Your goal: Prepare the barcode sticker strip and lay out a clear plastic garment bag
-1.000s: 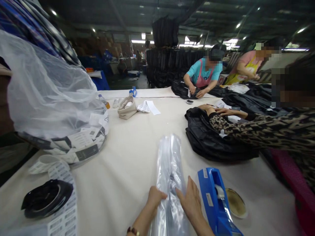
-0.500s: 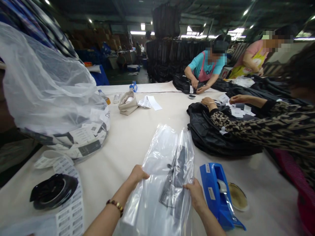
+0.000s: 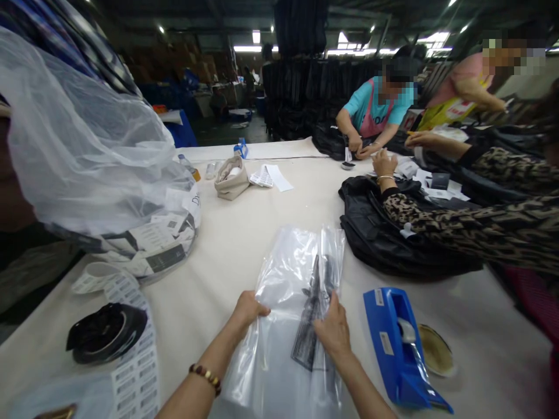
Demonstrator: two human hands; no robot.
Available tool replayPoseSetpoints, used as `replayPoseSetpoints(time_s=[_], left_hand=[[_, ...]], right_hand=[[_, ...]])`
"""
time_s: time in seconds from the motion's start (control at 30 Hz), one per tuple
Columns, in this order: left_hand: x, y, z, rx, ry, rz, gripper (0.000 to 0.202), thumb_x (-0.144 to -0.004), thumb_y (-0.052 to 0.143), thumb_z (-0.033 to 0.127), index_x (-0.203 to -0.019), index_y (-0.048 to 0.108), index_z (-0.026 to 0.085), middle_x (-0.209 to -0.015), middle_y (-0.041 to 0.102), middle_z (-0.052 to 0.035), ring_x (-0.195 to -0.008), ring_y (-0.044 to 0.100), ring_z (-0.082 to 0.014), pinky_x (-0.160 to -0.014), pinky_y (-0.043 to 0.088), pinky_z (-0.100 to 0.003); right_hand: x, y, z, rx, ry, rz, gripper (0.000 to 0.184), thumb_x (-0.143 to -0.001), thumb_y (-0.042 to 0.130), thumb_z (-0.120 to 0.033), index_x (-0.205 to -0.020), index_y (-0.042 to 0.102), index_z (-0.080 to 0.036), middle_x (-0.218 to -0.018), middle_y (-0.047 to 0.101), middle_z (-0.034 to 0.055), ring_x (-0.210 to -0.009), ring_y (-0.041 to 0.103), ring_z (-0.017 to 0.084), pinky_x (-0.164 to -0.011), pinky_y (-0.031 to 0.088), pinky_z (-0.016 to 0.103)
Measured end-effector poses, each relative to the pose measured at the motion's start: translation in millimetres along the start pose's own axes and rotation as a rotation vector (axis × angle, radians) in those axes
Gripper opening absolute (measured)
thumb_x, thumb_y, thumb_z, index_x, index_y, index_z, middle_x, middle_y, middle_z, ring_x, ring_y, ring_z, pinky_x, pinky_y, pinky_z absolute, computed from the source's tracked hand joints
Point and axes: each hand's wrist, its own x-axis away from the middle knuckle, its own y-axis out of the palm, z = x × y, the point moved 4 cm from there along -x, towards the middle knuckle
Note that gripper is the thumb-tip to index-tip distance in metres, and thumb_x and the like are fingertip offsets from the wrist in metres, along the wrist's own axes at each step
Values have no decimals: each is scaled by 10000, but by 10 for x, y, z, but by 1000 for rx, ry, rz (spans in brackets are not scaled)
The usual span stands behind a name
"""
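Observation:
A clear plastic bag [image 3: 279, 349] with dark printing lies lengthwise on the table in front of me. My left hand [image 3: 248, 308] grips its left edge, thumb on top and fingers underneath. Over the bag's right side, beside the dark print, my right hand [image 3: 334, 329] pinches the film, which is folded there. Whether the bag is a single one or a stack I cannot tell. Just right of my right hand stands a blue tape dispenser [image 3: 391, 343] with clear tape. Left of my arms is a strip of barcode labels [image 3: 136, 372] with a black roll [image 3: 107, 334] on it.
A large translucent sack [image 3: 100, 169] of tags stands at the left. A beige cloth pouch [image 3: 231, 180] and white papers [image 3: 277, 177] lie farther back. At right, a co-worker's patterned sleeves [image 3: 480, 233] reach over black bags [image 3: 375, 233]. A round tape roll [image 3: 437, 349] sits beside the dispenser.
My right hand has moved up and left over the bag, drawing its right side inward. My left hand keeps its hold. The co-worker's hands at right have lifted.

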Motion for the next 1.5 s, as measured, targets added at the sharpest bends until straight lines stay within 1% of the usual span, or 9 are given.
replayPoseSetpoints(time_s=[0.13,0.23,0.4,0.57,0.77,0.87,1.17,1.33,1.5], left_hand=[[-95,-321,117,38,-6,43,149,-446,590,92,-581,542,133,-459,501,48,-443,482,-129,-460,382,-242],[-177,-549,86,17,-24,96,144,-429,579,74,-553,534,131,-426,481,52,-432,482,-137,-448,376,-245],[-201,-586,-56,-29,-39,144,121,-446,554,52,-522,516,138,-406,465,59,-416,469,-120,-432,349,-223],[-149,-556,-99,-36,-47,162,108,-469,547,62,-539,517,139,-414,485,54,-413,477,-123,-436,368,-225],[-210,-755,-118,14,-48,184,128,-450,574,92,-566,544,136,-430,497,52,-430,504,-145,-442,385,-241],[-281,-879,-158,33,-63,202,142,-435,583,101,-573,564,131,-434,512,47,-436,511,-153,-445,396,-250],[-314,-902,-256,-39,-80,237,92,-457,570,86,-527,542,138,-406,496,44,-413,492,-146,-428,381,-242],[-365,-1043,-247,-39,-81,259,113,-456,571,90,-553,546,141,-418,506,38,-418,511,-164,-432,389,-253],[-429,-1309,-264,-64,-86,315,173,-438,590,101,-607,580,132,-410,508,38,-434,523,-185,-430,384,-259]], right_hand=[[-262,-315,372,-232,174,2,771,-524,475,-182,-1282,378,-80,-890,628,79,-800,616,256,-732,488,364],[-204,-420,444,-216,153,104,712,-584,450,-249,-1269,378,-69,-1065,578,146,-1016,543,298,-864,436,407],[193,-17,-83,169,-144,80,706,-729,479,-390,-1341,315,-77,-1338,378,213,-1251,325,354,-1004,283,485],[264,336,-406,537,-204,-10,744,-662,522,-111,-1364,288,-37,-1334,346,292,-1210,372,403,-922,349,486],[-234,-220,144,32,31,-76,746,-633,511,-187,-1346,307,-110,-1072,596,140,-948,589,284,-848,444,384],[-274,-489,399,24,143,34,713,-657,465,-259,-1313,310,-25,-1161,533,210,-1081,517,328,-921,400,432],[126,102,-134,589,-188,37,713,-701,486,-138,-1370,272,-17,-1205,472,262,-1117,470,383,-897,379,458],[-303,-303,191,148,41,-67,781,-627,477,-124,-1379,266,-86,-988,620,139,-888,614,282,-794,456,366],[-295,-582,439,97,108,30,722,-675,416,-192,-1342,255,31,-1232,494,252,-1140,494,321,-944,386,416]])
